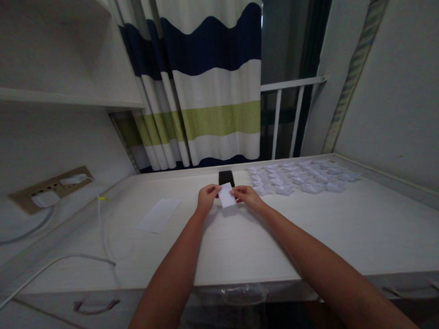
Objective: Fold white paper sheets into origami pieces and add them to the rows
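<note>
Between my two hands, just above the white desk (246, 251), is a small square of white paper (227, 196). My left hand (207, 196) pinches its left edge between thumb and fingers. On the opposite edge, my right hand (247, 196) grips it the same way. Behind the paper lies a dark phone-like object (226, 177), its lower part hidden. Several folded white paper pieces (293, 176) stand in rows to the right of my right hand. A flat white sheet of paper (159, 215) rests on the desk to the left.
A striped curtain (219, 86) hangs behind the desk, beside a white window rail (292, 84). On the left wall, plugs sit in a socket panel (51, 189). A white cable (73, 255) runs over the desk's left side. Drawer handles (96, 307) line the front.
</note>
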